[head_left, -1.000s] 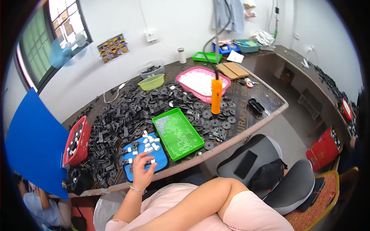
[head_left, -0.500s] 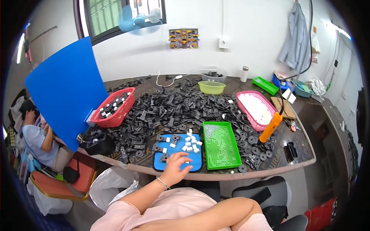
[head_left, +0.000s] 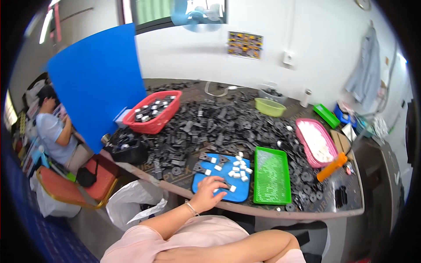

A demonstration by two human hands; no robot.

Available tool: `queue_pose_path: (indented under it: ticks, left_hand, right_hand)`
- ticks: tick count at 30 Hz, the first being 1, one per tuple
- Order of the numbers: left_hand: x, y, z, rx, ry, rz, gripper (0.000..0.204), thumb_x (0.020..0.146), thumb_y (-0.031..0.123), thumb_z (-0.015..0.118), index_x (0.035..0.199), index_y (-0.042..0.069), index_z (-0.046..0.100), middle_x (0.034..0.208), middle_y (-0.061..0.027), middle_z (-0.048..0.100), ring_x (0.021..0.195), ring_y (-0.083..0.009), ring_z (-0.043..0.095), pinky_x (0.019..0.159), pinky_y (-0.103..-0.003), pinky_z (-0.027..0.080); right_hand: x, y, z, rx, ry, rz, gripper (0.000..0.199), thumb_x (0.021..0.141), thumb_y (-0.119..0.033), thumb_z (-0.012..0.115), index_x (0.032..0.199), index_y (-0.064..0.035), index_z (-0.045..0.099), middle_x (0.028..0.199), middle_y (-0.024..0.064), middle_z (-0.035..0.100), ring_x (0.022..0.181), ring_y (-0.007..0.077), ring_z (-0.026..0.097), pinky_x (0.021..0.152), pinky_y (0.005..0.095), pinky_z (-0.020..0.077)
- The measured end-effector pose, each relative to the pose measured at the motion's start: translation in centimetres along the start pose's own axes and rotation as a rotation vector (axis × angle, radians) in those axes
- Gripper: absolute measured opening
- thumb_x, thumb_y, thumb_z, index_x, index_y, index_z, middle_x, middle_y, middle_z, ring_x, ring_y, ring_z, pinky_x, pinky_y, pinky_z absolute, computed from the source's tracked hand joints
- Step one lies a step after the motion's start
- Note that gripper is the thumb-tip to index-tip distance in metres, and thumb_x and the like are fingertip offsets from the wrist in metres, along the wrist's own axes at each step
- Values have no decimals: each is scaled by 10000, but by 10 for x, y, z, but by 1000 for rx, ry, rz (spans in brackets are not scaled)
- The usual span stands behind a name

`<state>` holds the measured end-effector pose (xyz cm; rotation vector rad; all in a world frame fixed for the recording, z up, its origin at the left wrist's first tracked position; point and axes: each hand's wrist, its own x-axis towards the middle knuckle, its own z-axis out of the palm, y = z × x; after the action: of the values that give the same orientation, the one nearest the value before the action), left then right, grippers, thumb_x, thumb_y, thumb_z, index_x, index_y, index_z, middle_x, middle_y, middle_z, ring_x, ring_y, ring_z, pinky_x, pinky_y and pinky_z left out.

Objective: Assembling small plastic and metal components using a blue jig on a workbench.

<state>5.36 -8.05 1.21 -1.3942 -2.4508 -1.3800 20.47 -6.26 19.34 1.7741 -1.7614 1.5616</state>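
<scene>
My left hand (head_left: 209, 193) is low over the front of a blue mat (head_left: 219, 195), its fingers and thumb closed round a small black plastic part (head_left: 226, 185). A white block (head_left: 232, 189) sits at the right end of that part. Further back on the mat lie other black parts (head_left: 203, 168) with white blocks at their ends, and a loose group of white blocks (head_left: 239, 167) is at the right. My right forearm (head_left: 228, 252) crosses my body at the lower edge; its hand is out of the picture.
A green tray (head_left: 288, 184) lies right of the mat. Black parts (head_left: 206, 118) heap behind it, between a red basket (head_left: 153, 127) and a pink basket (head_left: 300, 140) of white pieces. An orange-handled tool (head_left: 332, 167) stands at right. A co-worker (head_left: 55, 127) sits beyond a blue panel (head_left: 98, 83).
The view has turned left, so the scene sits further right. My left hand, spread before over the mat's front left, is now closed on a black part further right on the mat.
</scene>
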Motion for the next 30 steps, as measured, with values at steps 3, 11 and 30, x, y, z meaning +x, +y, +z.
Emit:
queue_pose_path:
  ticks: [3,11,30]
  left_hand:
    - [-4,4,0,-41,-1,43,221,779,211,712,987,151,671,1196,-64,568,1105,-294,508,955,-416,365]
    - [-4,-18,-17,-62,47,-37,218,798,219,684,1003,151,652,1191,-57,546,1151,-286,464,975,-445,303]
    - [48,-78,-85,-101,85,-56,248,802,219,709,1036,143,681,1214,-67,558,1148,-274,492,990,-399,340]
  right_hand:
    - [0,-7,-2,-11,-131,139,572,786,-203,637,1297,-12,467,1206,201,516,1063,372,519,887,447,421]
    - [55,35,-16,55,-529,60,588,791,-203,629,1317,-15,447,1220,201,508,1089,367,510,904,447,413]
    - [65,123,-72,168,-232,86,630,797,-187,601,1371,-30,396,1254,201,492,1150,356,488,950,457,389]
